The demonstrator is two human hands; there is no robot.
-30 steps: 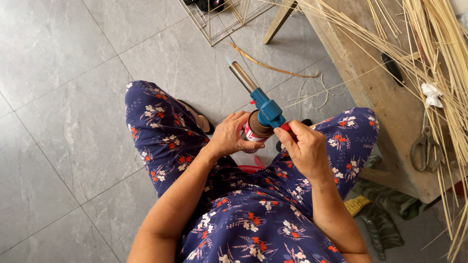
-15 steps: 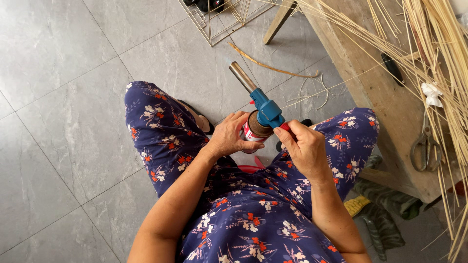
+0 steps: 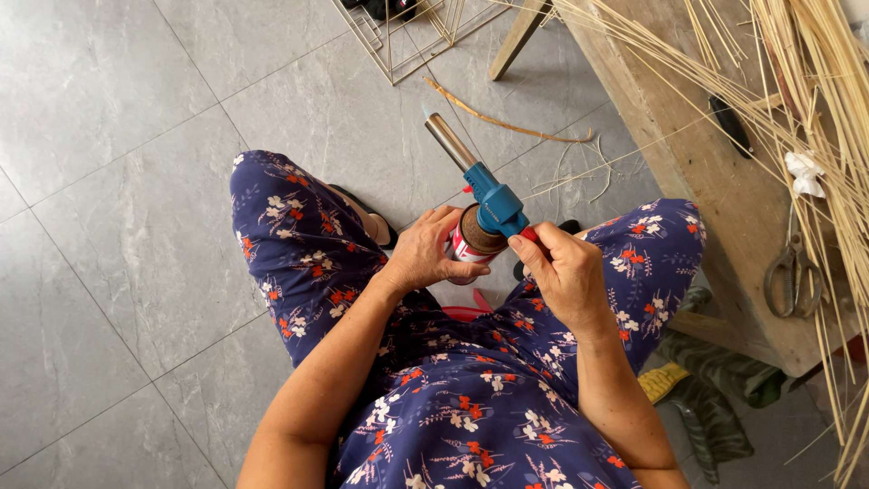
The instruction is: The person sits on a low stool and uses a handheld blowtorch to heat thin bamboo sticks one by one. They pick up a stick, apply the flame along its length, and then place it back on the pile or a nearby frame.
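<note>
While gripped, blue-headed torch, steel nozzle

Your left hand and right hand meet at frame centre, the gas canister between them, torch head on top, nozzle pointing to the upper left. Wooden bench fills the upper right; scissors on it at right edge, reed strips draped over it. Wire frame on the floor at top centre.

I can't see most of the gas can; my hands cover it. The counter runs off the edge.
</note>
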